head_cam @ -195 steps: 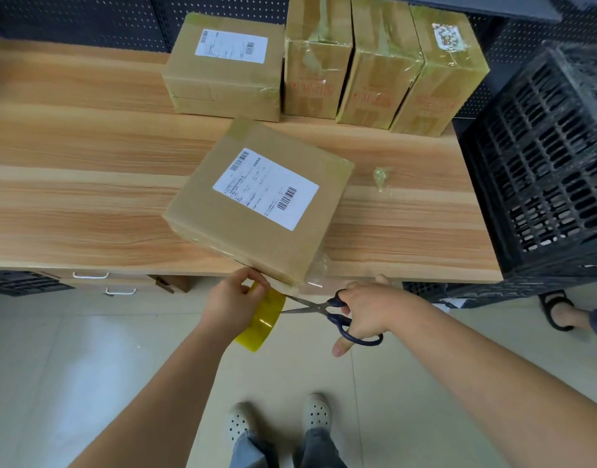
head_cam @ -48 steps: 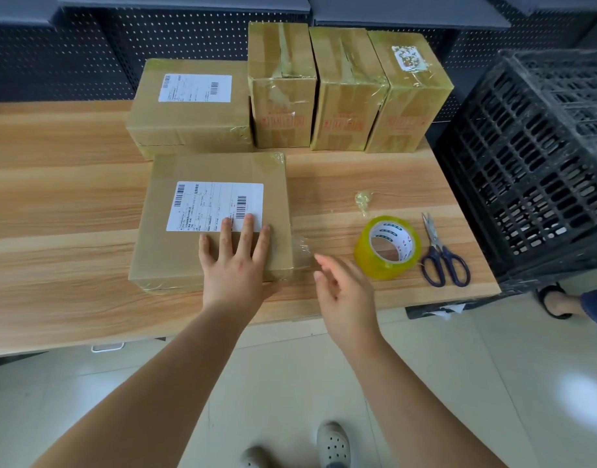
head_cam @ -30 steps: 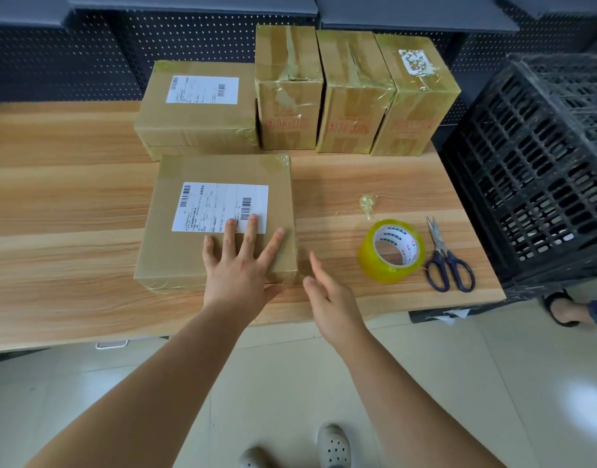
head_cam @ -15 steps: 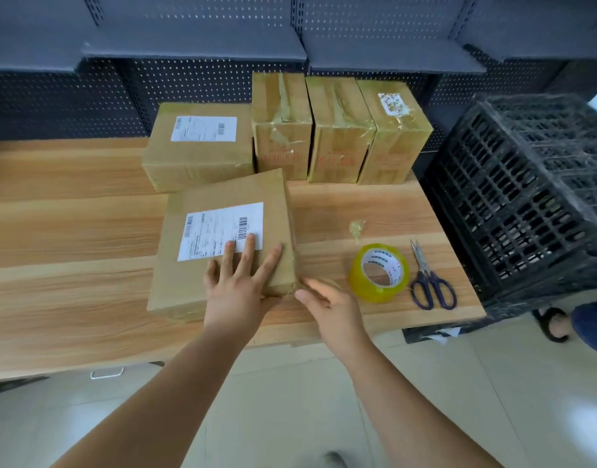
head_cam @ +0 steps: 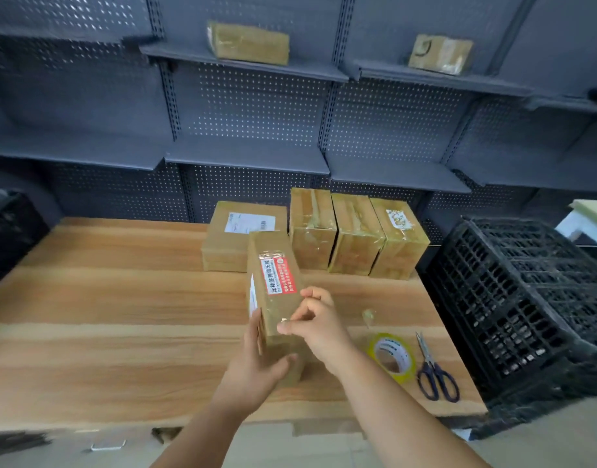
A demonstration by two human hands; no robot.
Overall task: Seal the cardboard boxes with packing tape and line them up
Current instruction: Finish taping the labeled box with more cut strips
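Cardboard box [head_cam: 277, 298], on edge mid-tabletop [head_cam: 121, 315], long axis pointing away toward the back row of sealed boxes [head_cam: 351, 238]: left hand [head_cam: 253, 369] clasps its near left face, right hand [head_cam: 319, 327] pinches its near top edge.

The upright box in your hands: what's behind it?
The flat labelled box, its near right corner covered by the held box. Right of that stand three taped boxes. The table between is hidden.
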